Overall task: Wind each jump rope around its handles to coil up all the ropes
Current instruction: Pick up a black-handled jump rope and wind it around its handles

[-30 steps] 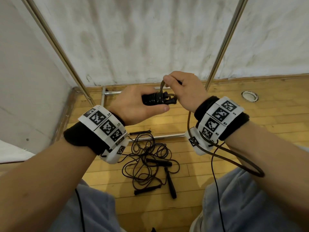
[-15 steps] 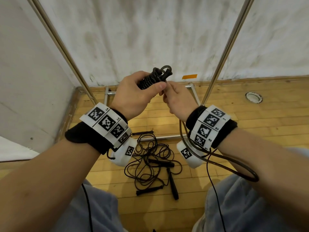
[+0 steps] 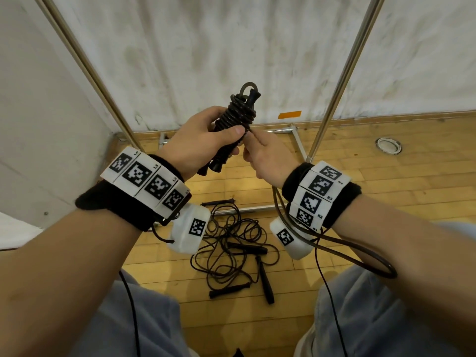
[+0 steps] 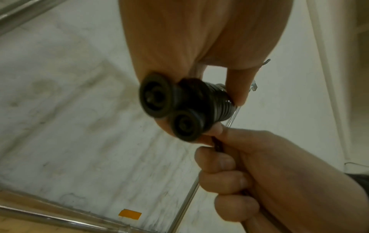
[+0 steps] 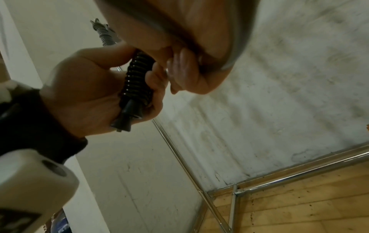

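We hold a black, glossy rubber jump rope wound in tight ribbed coils around its two round-ended plastic handles, the bundle tilted upward before a stained grey-white wall. Our left hand wraps fingers and thumb round the coiled bundle; our right hand, just beside and touching it, curls its fingers round the loose smooth rope tail, which loops down past the right wrist. Below, on the yellow wooden plank floor, a tangle of thin black uncoiled jump ropes with slim handles lies between our knees, near a chrome tube frame.
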Demonstrator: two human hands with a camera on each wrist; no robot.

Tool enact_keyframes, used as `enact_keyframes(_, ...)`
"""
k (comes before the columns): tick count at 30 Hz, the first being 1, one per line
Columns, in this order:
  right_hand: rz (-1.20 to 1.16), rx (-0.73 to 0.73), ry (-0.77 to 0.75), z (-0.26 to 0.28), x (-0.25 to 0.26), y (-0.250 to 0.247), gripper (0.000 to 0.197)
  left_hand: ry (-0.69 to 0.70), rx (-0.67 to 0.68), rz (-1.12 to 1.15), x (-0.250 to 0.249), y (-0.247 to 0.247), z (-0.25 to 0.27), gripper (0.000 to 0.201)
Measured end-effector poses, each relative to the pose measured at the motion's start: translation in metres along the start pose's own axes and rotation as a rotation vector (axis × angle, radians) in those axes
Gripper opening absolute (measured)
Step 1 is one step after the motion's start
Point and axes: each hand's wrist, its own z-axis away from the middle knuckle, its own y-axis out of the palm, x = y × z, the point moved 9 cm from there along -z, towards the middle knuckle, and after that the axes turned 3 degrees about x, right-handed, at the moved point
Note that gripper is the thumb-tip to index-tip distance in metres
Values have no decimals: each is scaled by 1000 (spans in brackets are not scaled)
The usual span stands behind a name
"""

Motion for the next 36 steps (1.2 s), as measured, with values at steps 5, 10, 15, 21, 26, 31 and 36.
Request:
enact_keyframes(5,109,101,48,3,-3,13,19,21,-211,-312,1,-30,-9,23)
enact_keyframes(10,250,182,47,6,-2,24,17,6,-288,-756,13,-49,-12,40)
enact_keyframes(15,295,246,39,8,-3,35,24,-50,-276,-1052,25,-53,-16,39)
enact_keyframes(21,438,199,-87,7,13,25,28,-110,-107,-1214,39,-38,-17,25)
enact_keyframes(26,503,43,-175,-3,18,0,26,-72,72,-1226,46,-8,-14,27)
enact_keyframes(31,487,-45,-193,-6,16,-9,23,-10,187,-1201,42,7,-11,30)
enact_keyframes(36,416,-101,-158,-12,11,-22,25,29,237,-1047,36,11,-6,34)
